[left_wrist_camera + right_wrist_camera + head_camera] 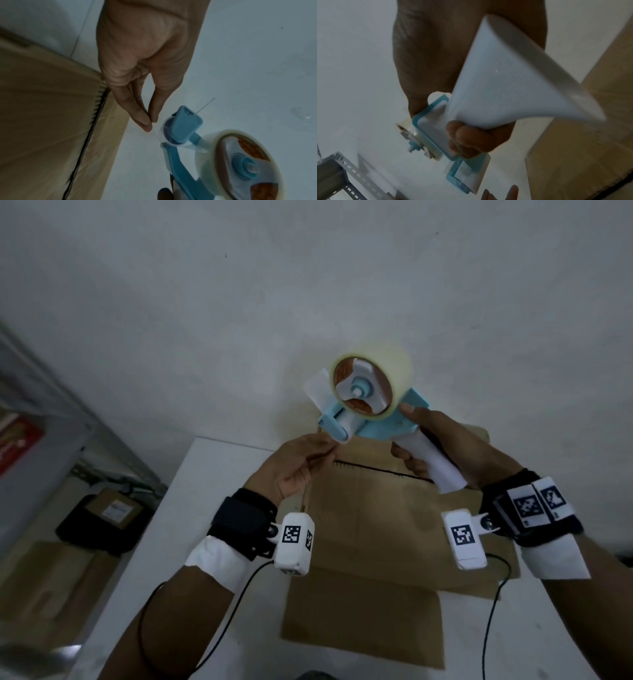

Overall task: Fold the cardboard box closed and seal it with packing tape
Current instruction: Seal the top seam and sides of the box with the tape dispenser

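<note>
A brown cardboard box [370, 529] sits on the white table [212, 474] with its top flaps folded shut, a dark seam [380, 470] running across them. My right hand [442, 440] grips the white handle of a blue tape dispenser [370, 409] with a clear tape roll, held above the box's far edge. My left hand [308, 460] pinches the loose end of the clear tape [155, 129] at the dispenser's roller between thumb and fingertips [145, 124]. In the right wrist view the handle [496, 81] fills the frame with my fingers [467, 138] curled round it.
A white wall rises behind the table. A grey metal shelf frame [68, 419] stands on the left, with a taped parcel on a dark bag [102, 518] and flat cardboard [51, 587] on the floor below. Black cables trail from both wrist cameras across the table.
</note>
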